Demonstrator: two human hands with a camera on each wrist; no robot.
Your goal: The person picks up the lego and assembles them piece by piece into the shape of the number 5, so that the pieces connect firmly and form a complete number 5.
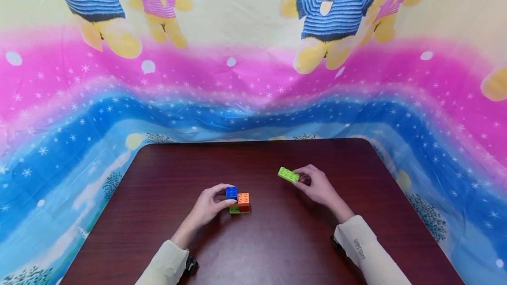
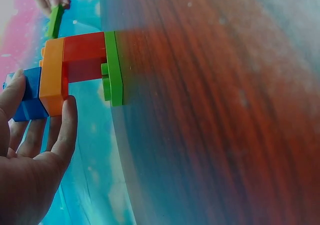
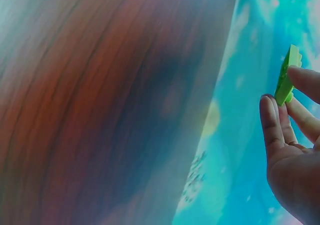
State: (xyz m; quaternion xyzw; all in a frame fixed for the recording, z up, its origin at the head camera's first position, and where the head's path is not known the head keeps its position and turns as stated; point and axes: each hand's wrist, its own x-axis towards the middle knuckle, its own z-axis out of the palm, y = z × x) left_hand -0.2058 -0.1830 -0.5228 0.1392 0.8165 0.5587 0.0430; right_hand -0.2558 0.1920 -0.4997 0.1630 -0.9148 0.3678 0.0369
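Observation:
My left hand (image 1: pixel 208 203) grips the blue brick (image 1: pixel 231 192) at the top of a small stack. Beneath the blue brick, an orange brick (image 1: pixel 243 198) overhangs a red brick (image 2: pixel 85 57), which sits on a thin green brick (image 2: pixel 114 69). In the left wrist view the thumb lies against the blue brick, and a fingertip reaches the orange one's underside. My right hand (image 1: pixel 317 185) pinches a thin lime-green brick (image 1: pixel 288 174) by one end, above the table and apart from the stack. The right wrist view shows this lime-green brick (image 3: pixel 287 75) between thumb and fingers.
A dark reddish-brown table (image 1: pixel 253 250) with rounded far corners lies under both hands. Behind and beside it hangs a cloth (image 1: pixel 237 78) printed with teddy bears and snowflakes. A black band (image 1: pixel 191 266) shows at the left wrist.

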